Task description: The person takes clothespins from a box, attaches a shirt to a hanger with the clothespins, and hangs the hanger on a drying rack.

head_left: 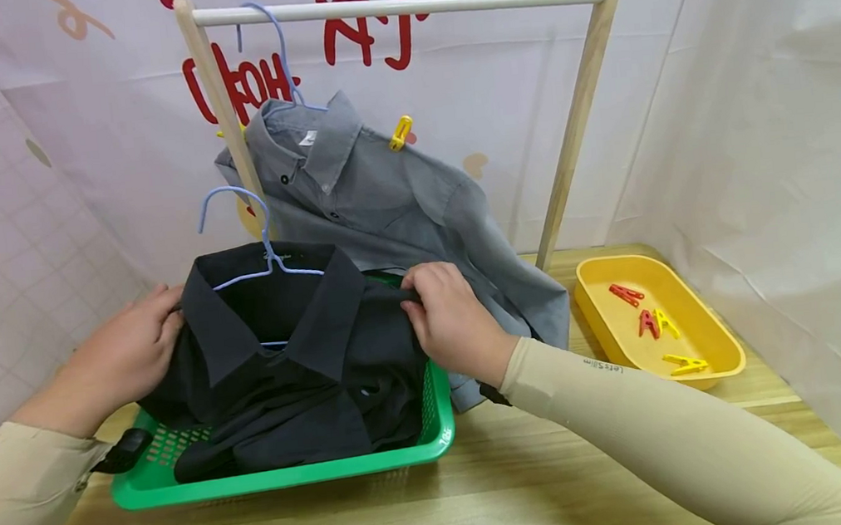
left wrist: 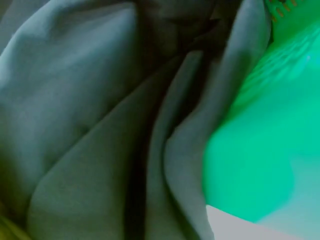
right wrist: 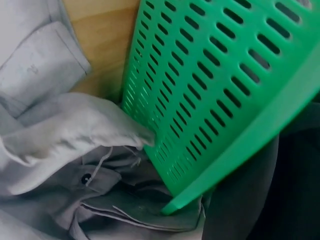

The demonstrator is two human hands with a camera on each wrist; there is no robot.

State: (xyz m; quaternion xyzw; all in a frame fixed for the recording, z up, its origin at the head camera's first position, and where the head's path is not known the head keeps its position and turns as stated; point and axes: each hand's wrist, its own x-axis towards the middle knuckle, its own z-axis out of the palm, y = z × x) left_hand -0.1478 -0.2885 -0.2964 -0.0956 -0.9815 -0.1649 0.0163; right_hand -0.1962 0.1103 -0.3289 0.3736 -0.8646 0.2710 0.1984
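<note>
A black collared shirt [head_left: 390, 340] lies bunched over the green basket [head_left: 282, 480], with a light blue hanger [head_left: 267, 241] inside its neck and the hook standing up. My left hand [head_left: 128, 351] pinches the shirt at the shoulder on the left of the collar. On the other side, my right hand [head_left: 455, 318] pinches the opposite shoulder between thumb and fingers. Dark folds of the shirt [left wrist: 90, 125] fill much of the left wrist view. The right wrist view shows the slotted basket wall [right wrist: 200, 90] beside grey cloth; neither wrist view shows fingers.
Behind, a grey shirt [head_left: 400, 206] hangs by a blue hanger [head_left: 283, 49] on a rack's white rail [head_left: 398, 6], with a yellow clothespin [head_left: 400, 133] on its shoulder. A yellow tray [head_left: 598, 322] at the right holds several red and yellow clothespins. Wooden tabletop [head_left: 530, 486] extends in front.
</note>
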